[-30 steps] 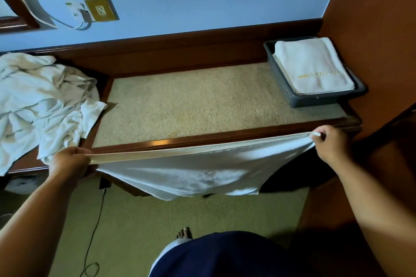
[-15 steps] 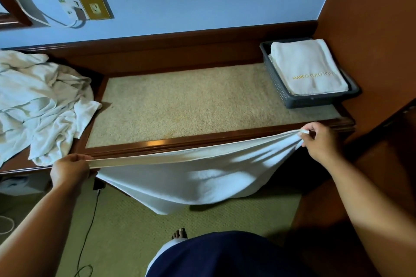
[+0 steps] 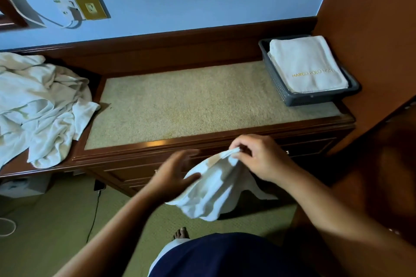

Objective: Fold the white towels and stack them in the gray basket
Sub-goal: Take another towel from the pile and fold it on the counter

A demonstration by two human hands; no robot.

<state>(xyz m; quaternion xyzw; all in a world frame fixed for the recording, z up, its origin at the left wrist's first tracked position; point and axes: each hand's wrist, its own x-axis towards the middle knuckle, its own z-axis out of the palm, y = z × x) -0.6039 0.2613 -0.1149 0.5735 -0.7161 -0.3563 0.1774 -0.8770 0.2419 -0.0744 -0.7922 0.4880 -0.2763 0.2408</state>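
Observation:
A white towel hangs doubled over in front of the wooden bench, below its front edge. My right hand pinches the towel's gathered top corners. My left hand is blurred, fingers spread and straight, touching the hanging towel's left side. The gray basket stands at the bench's far right with a folded white towel in it, gold lettering on top. A heap of unfolded white towels lies on the bench's left end.
The bench has a beige carpeted top inside a dark wood frame. A wooden panel rises on the right, a blue wall with a socket behind. A cable runs down to the green carpet floor.
The towel was stretched wide between both hands. My left hand has swung right, brought its end to my right hand and let go; the towel now hangs folded in half.

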